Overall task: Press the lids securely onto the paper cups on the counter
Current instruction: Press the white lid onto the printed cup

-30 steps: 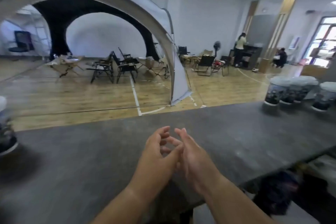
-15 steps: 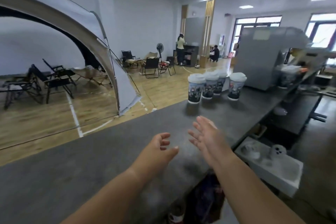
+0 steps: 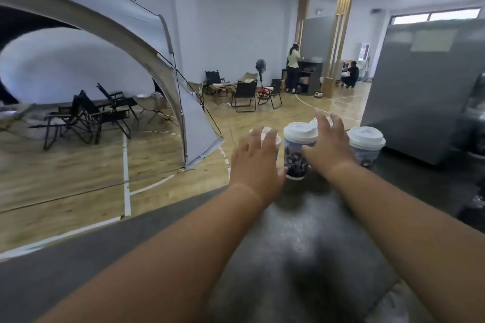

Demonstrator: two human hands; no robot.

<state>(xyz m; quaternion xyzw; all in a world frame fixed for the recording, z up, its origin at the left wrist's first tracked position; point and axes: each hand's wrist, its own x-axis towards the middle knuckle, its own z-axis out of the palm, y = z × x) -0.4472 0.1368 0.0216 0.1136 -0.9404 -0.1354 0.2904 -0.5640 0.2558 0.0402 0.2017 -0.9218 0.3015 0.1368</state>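
Note:
Several paper cups with dark printed sides and white lids stand in a cluster on the dark grey counter (image 3: 301, 238). The middle cup (image 3: 298, 155) shows fully between my hands. My left hand (image 3: 256, 160) reaches with straight, spread fingers over the left cup's lid (image 3: 271, 137) and hides the cup. My right hand (image 3: 328, 147), fingers also spread, covers a cup further back, of which only a bit of lid (image 3: 313, 122) shows. A right cup (image 3: 366, 145) stands apart from both hands. Whether the fingers touch the lids is unclear.
A large grey box-like unit (image 3: 420, 86) stands on the counter right of the cups. The counter's far edge runs diagonally on the left, with wooden floor, a tent (image 3: 168, 65) and folding chairs beyond. Two people are far back.
My view has turned and closed in on the cups. Both hands, joined one second ago, have parted and stretched forward from the counter's middle to the cup cluster.

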